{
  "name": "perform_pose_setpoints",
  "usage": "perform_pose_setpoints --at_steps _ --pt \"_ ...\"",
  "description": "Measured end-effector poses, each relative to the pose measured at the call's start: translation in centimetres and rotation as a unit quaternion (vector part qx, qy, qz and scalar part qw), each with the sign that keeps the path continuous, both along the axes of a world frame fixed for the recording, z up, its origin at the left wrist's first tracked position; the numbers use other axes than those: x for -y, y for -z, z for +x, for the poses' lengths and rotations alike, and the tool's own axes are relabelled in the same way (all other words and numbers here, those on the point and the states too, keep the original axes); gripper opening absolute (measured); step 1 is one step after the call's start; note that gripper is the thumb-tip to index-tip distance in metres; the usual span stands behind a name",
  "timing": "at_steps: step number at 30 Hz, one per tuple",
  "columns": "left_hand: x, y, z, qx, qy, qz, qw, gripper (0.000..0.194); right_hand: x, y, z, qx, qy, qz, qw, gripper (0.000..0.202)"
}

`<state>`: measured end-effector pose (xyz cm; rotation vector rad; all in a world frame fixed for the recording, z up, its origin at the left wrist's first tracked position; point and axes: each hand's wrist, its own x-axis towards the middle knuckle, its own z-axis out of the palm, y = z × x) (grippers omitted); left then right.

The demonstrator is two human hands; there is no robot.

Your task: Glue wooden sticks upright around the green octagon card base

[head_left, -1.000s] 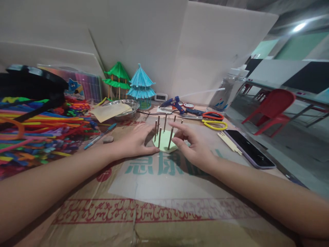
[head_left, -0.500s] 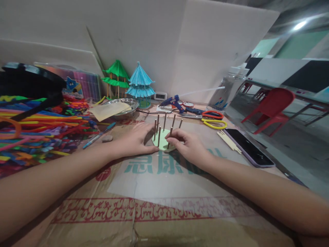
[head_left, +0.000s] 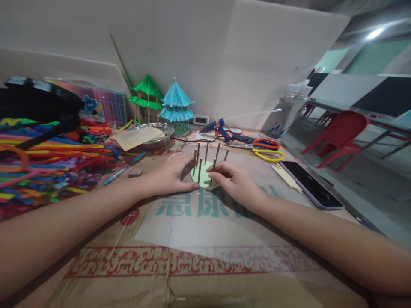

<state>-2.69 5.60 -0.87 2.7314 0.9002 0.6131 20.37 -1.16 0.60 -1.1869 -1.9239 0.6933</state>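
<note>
A light green disc [head_left: 205,174] lies on the covered table with several thin brown sticks standing upright around its edge. My right hand [head_left: 236,182] pinches the front right stick [head_left: 213,170] between thumb and fingers. At the disc's left side, my left hand [head_left: 173,173] rests with fingers and thumb spread, the thumb tip by the disc's front left edge near another upright stick [head_left: 199,171]. Nothing shows in its grasp.
Behind stand a blue model pavilion [head_left: 176,107] and a green one [head_left: 147,98], beside a metal bowl [head_left: 167,129]. A glue gun [head_left: 218,128], scissors [head_left: 266,144] and phone [head_left: 311,184] lie right. Colourful pipe cleaners [head_left: 48,162] fill the left.
</note>
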Motion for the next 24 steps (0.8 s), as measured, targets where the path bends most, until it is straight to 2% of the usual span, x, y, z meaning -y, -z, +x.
perform_pose_setpoints --at_steps 3,6,18,24 --pt "-0.02 0.04 -0.05 0.009 0.006 -0.001 1.0 0.067 -0.06 0.3 0.17 -0.005 -0.001 -0.008 1.0 0.029" --pt "0.01 0.01 -0.08 0.015 0.01 -0.008 1.0 0.07 -0.08 0.32 0.29 -0.011 -0.007 -0.011 1.0 0.033" --pt "0.3 -0.35 0.04 0.015 0.013 -0.01 1.0 0.067 -0.01 0.69 0.45 -0.026 -0.011 -0.018 0.999 0.025" --pt "0.5 -0.62 0.16 0.006 0.0 -0.019 1.0 0.058 0.0 0.52 0.42 -0.029 -0.011 -0.015 0.999 0.023"
